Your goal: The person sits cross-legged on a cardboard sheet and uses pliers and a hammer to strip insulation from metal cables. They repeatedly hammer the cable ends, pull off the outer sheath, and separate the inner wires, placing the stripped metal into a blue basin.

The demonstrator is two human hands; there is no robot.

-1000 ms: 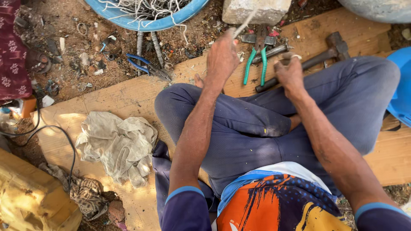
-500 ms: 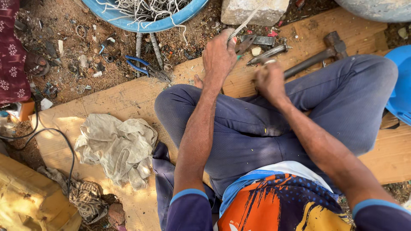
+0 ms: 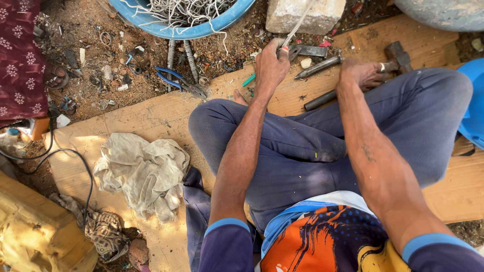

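Two hands work over the wooden board (image 3: 166, 108): the left hand (image 3: 269, 63) is closed around a thin grey wire (image 3: 297, 27) (slanting up past the stone block (image 3: 305, 15)), while the right hand (image 3: 360, 75) grips the hammer (image 3: 398, 53) by its handle.

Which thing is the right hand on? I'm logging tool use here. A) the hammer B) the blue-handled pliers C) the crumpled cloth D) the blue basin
A: the right hand closes on the handle of the hammer lying on the board, while the blue-handled pliers lie untouched in the dirt and the left hand grips a thin wire.
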